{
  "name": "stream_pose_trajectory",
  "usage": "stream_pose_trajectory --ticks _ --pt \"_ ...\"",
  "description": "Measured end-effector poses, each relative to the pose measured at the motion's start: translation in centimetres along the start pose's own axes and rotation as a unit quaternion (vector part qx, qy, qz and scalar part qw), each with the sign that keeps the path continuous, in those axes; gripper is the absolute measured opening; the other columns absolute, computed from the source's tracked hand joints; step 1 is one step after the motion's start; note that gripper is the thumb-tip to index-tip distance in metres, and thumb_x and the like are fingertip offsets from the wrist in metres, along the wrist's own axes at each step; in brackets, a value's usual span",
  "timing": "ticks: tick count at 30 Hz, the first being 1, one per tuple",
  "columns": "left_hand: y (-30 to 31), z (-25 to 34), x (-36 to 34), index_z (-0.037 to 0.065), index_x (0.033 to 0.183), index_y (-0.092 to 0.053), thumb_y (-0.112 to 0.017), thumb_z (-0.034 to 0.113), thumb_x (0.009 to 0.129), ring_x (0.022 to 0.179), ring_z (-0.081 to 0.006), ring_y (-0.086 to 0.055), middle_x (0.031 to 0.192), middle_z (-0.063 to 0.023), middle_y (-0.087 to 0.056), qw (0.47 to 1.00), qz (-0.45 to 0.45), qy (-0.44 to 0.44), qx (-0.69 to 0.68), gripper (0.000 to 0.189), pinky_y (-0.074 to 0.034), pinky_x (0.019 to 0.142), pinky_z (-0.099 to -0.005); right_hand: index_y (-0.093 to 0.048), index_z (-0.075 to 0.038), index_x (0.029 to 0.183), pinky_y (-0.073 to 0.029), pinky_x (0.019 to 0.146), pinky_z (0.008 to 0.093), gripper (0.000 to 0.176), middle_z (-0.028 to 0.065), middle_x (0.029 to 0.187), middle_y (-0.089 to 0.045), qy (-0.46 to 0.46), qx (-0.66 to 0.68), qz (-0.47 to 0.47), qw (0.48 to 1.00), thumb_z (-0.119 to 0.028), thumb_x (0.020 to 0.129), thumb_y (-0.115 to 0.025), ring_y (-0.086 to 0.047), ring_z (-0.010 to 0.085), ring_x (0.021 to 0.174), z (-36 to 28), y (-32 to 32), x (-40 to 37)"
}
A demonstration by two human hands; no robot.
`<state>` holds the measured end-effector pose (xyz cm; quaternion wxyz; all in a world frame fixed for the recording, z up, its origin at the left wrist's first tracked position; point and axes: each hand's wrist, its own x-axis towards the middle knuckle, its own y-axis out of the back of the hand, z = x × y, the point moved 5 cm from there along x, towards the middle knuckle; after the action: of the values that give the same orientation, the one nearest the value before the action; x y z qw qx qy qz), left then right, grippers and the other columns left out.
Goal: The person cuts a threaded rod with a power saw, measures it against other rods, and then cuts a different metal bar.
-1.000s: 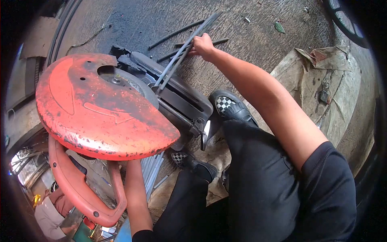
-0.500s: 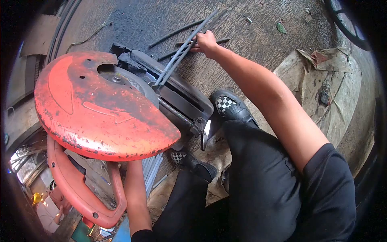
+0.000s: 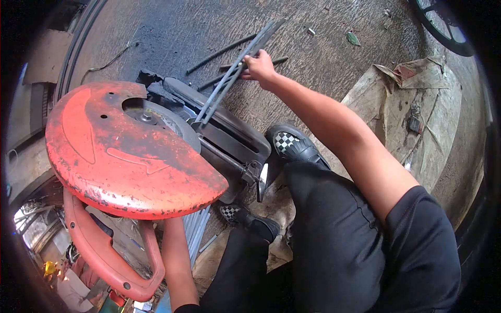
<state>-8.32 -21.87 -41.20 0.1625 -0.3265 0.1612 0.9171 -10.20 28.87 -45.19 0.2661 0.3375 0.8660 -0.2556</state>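
My right hand [image 3: 259, 67] is closed around long thin metal rods [image 3: 229, 73], which slant down to the vise of a cut-off saw. The rods' lower ends sit in the vise, beside the grey cutting disc [image 3: 175, 122]. A scuffed red blade guard [image 3: 135, 161] covers most of the disc. Below it is the saw's red loop handle [image 3: 104, 258]. My left forearm [image 3: 177, 261] passes up behind the guard, which hides my left hand and its fingers. The vise's threaded screw [image 3: 224, 151] runs to a clamp with a bright metal lever [image 3: 262, 180].
Several loose rods [image 3: 222, 53] lie on the wet floor beyond my right hand. More grey bars [image 3: 197, 229] are below the saw, near my shoes [image 3: 292, 143]. A dirty cloth sheet [image 3: 386, 115] spreads at right, and a black wheel [image 3: 443, 26] shows at upper right.
The whole view has shifted slightly, so the saw appears lower and a little further left. My right hand stays on the rods, which keep nearly the same place in the vise.
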Motion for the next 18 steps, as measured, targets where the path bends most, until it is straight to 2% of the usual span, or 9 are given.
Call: stream_pose_trajectory --ticks 2,3,4,8,9,10,12,14,18 --pt "-0.5 0.3 0.4 0.009 0.123 -0.046 -0.052 0.032 0.094 0.105 -0.0193 -0.054 0.115 -0.0052 -0.054 1.000 -0.006 -0.004 0.003 0.038 -0.046 0.091 -0.0373 -0.039 -0.001 0.108 -0.055 0.052 0.0317 0.023 0.0127 0.095 -0.059 0.065 -0.066 0.031 0.995 -0.013 0.094 -0.052 -0.064 0.0219 0.069 -0.8 1.8 -2.1" --pt "-0.8 0.4 0.6 0.009 0.123 -0.046 -0.052 0.032 0.094 0.105 -0.0193 -0.054 0.115 -0.0052 -0.054 1.000 -0.008 -0.007 0.003 0.038 -0.046 0.091 -0.0373 -0.040 -0.001 0.108 -0.049 0.047 0.0273 0.023 0.0112 0.092 -0.061 0.091 -0.037 0.030 0.995 -0.013 0.093 -0.054 -0.059 0.0163 0.063 -1.5 2.5 -3.6" --pt "-1.0 0.4 0.7 0.009 0.123 -0.047 -0.052 0.032 0.093 0.105 -0.0193 -0.054 0.115 -0.0052 -0.054 1.000 -0.008 -0.009 0.002 0.038 -0.046 0.091 -0.0373 -0.041 -0.001 0.110 -0.048 0.046 0.0269 0.026 0.0101 0.089 -0.061 0.133 -0.041 0.033 0.990 -0.014 0.093 -0.056 -0.055 0.0131 0.060 -2.5 3.3 -5.3" --pt "-2.4 1.2 2.3 0.009 0.122 -0.047 -0.052 0.032 0.093 0.105 -0.0192 -0.054 0.114 -0.0052 -0.054 0.999 -0.016 -0.033 -0.003 0.037 -0.046 0.090 -0.0372 -0.047 -0.002 0.111 -0.045 0.060 0.0245 0.026 0.0037 0.083 -0.057 0.301 -0.114 0.060 0.945 -0.015 0.092 -0.059 -0.054 0.0090 0.072 -4.3 7.2 -8.3" --pt "-3.2 2.0 3.2 0.009 0.122 -0.047 -0.052 0.032 0.093 0.104 -0.0192 -0.055 0.114 -0.0052 -0.055 0.999 -0.021 -0.045 -0.006 0.037 -0.046 0.090 -0.0372 -0.048 -0.003 0.109 -0.044 0.065 0.0236 0.024 0.0024 0.084 -0.056 0.301 -0.081 0.045 0.949 -0.014 0.092 -0.059 -0.052 0.0081 0.074 -5.0 7.5 -9.5" --pt "-4.3 2.8 4.3 0.009 0.122 -0.047 -0.052 0.032 0.093 0.104 -0.0191 -0.055 0.114 -0.0052 -0.055 0.998 -0.027 -0.058 -0.010 0.037 -0.047 0.090 -0.0372 -0.049 -0.002 0.112 -0.045 0.058 0.0243 0.024 0.0024 0.079 -0.054 0.330 -0.041 0.029 0.943 -0.012 0.092 -0.057 -0.052 0.0091 0.068 -5.2 7.8 -10.1" --pt "-6.5 5.0 6.0 0.009 0.122 -0.047 -0.052 0.032 0.093 0.104 -0.0191 -0.055 0.114 -0.0052 -0.055 0.996 -0.040 -0.084 -0.018 0.037 -0.047 0.090 -0.0371 -0.050 -0.003 0.113 -0.046 0.055 0.0224 0.023 -0.0005 0.076 -0.049 0.291 0.038 -0.009 0.956 -0.012 0.092 -0.055 -0.049 0.0074 0.066 -6.4 7.6 -12.4" --pt "-8.1 7.0 7.3 0.009 0.122 -0.047 -0.052 0.032 0.093 0.104 -0.0191 -0.055 0.113 -0.0051 -0.055 0.993 -0.048 -0.106 -0.021 0.037 -0.047 0.090 -0.0371 -0.050 -0.005 0.116 -0.047 0.054 0.0248 0.026 -0.0005 0.076 -0.047 0.259 0.079 -0.012 0.963 -0.018 0.094 -0.052 -0.048 0.0071 0.063 -6.9 7.5 -13.6" --pt "-8.7 9.1 8.5 0.009 0.121 -0.048 -0.052 0.032 0.093 0.103 -0.0190 -0.055 0.113 -0.0051 -0.055 0.989 -0.053 -0.135 -0.018 0.036 -0.047 0.089 -0.0370 -0.053 -0.005 0.109 -0.037 0.050 0.0211 0.026 -0.0026 0.072 -0.044 0.252 0.102 -0.050 0.961 -0.027 0.098 -0.045 -0.041 0.0053 0.059 -7.4 6.9 -14.9"
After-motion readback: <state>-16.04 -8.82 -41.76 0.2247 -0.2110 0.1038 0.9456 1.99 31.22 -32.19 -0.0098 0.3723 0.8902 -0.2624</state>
